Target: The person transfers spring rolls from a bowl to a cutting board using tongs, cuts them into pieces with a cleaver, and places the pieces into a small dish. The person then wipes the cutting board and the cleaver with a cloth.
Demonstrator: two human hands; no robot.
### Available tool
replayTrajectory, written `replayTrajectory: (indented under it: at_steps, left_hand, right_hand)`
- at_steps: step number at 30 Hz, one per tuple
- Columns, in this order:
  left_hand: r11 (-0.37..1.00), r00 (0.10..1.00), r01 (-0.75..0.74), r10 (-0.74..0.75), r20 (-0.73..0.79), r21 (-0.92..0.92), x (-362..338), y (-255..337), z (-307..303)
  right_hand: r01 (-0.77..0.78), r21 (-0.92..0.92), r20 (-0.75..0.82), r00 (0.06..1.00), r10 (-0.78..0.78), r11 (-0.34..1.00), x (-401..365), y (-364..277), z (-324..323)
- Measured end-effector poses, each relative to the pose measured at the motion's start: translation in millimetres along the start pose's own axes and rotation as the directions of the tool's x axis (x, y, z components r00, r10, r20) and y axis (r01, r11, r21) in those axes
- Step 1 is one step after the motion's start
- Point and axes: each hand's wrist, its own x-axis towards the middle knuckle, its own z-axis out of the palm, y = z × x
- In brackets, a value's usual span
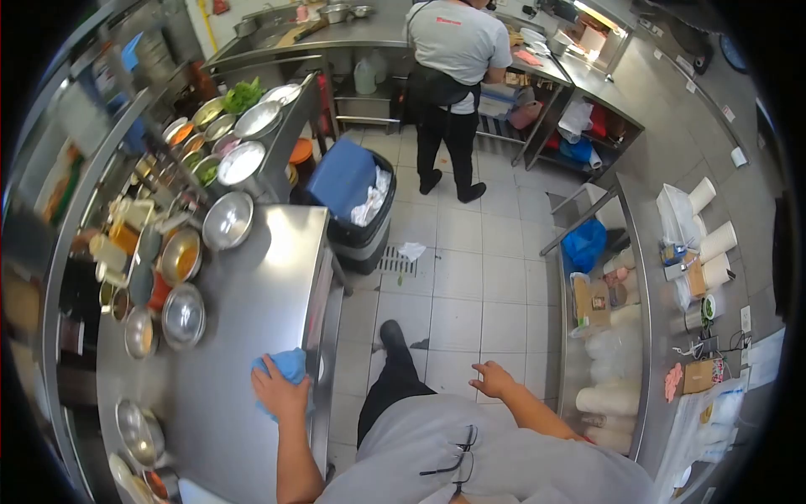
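My left hand (279,391) presses a crumpled blue cloth (291,367) onto the steel counter (227,412), close to its right edge. The fingers are bent over the cloth, and part of it bulges out past them. My right hand (494,380) hangs in the air over the tiled floor, holding nothing, with its fingers loosely apart. Steel bowls stand along the counter's far left side, among them an upright metal bowl (184,316) and a bowl with orange contents (180,257).
Beyond the counter stands a bin (365,244) with a blue lid (342,178). A co-worker (457,84) in a grey shirt faces away at the back counter. On the right, a steel table (634,336) has shelves of cups and containers. A scrap of white paper (411,250) lies by the drain.
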Motion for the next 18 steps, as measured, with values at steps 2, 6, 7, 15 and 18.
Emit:
replayTrajectory:
  at_steps: [2,6,7,15,18]
  left_hand:
    - [0.995,0.994,-0.095,0.093,-0.063,-0.029,60.2,45.4,23.8]
    - [0.976,0.975,-0.209,0.203,-0.094,-0.057,176.8,163.1,44.4]
    - [0.954,0.954,-0.286,0.274,-0.118,-0.095,203.6,190.3,48.3]
    - [0.659,0.921,-0.272,0.389,0.009,-0.701,380.0,395.5,84.5]
    - [0.586,0.869,-0.269,0.490,0.070,-0.765,411.7,468.6,95.6]
  right_hand:
    - [-0.061,-0.032,0.058,0.996,0.063,0.998,28.1,17.4,-15.6]
    - [-0.193,-0.093,0.182,0.961,0.207,0.977,73.1,91.5,-53.4]
    - [-0.219,-0.072,0.159,0.961,0.228,0.973,86.5,112.8,-64.1]
    - [-0.468,0.404,-0.205,0.791,0.576,0.786,152.7,164.8,-161.2]
    - [-0.538,0.331,-0.081,0.802,0.592,0.775,199.3,152.6,-157.0]
